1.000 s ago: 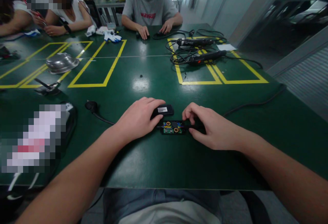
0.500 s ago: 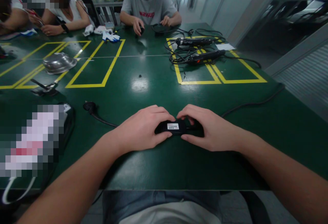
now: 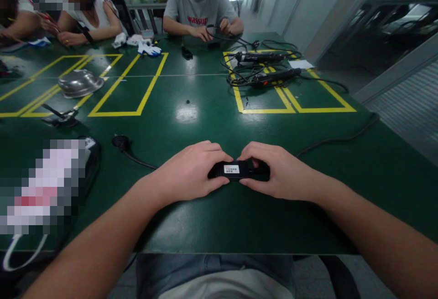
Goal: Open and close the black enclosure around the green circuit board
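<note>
A small black plastic case (image 3: 236,170) with a white label lies on the green table in front of me. Its cover sits over the circuit board, which is hidden now. My left hand (image 3: 195,171) grips the case's left end, thumb on the near side and fingers on the far side. At the right end my right hand (image 3: 273,171) pinches the case the same way, its fingertips almost meeting the left hand's. A black cord with a plug (image 3: 120,142) runs out on the left, and another black cord (image 3: 337,139) stretches away to the right.
Two black corded tools (image 3: 277,75) lie in yellow-taped areas at the back right. A metal bowl (image 3: 80,83) and a small metal piece (image 3: 61,115) rest on the left. Nearer is a pixelated bag-like object (image 3: 48,185). A co-worker (image 3: 201,12) sits opposite, handling black parts.
The labelled cover has moved from behind the open circuit-board housing onto it. Both hands have come together around the case. Across the table, the co-worker's hands have shifted.
</note>
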`<state>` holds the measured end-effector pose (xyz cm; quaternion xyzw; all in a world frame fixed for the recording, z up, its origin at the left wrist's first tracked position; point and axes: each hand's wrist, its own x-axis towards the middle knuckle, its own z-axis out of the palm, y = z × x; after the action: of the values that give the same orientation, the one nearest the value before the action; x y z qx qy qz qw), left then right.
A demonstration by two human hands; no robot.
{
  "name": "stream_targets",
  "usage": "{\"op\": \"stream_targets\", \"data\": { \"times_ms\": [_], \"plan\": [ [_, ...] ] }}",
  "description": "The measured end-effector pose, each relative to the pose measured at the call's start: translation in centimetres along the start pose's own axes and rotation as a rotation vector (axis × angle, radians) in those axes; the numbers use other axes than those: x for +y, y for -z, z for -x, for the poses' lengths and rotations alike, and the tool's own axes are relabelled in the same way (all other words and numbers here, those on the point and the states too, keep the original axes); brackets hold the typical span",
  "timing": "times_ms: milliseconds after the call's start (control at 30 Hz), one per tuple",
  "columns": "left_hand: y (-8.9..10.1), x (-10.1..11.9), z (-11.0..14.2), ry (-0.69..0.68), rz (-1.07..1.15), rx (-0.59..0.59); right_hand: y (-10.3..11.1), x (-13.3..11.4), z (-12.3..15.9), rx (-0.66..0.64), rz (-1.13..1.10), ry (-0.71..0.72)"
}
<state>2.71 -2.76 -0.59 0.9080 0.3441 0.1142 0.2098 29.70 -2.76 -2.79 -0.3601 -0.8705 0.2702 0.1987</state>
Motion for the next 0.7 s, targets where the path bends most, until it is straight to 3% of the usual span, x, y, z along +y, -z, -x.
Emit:
{"op": "stream_targets", "data": {
  "times_ms": [700],
  "plan": [
    [-0.17,0.13,-0.04,-0.029,-0.058,0.001,-0.17,0.00,0.03,-0.007,0.041,0.011]
  ]
}}
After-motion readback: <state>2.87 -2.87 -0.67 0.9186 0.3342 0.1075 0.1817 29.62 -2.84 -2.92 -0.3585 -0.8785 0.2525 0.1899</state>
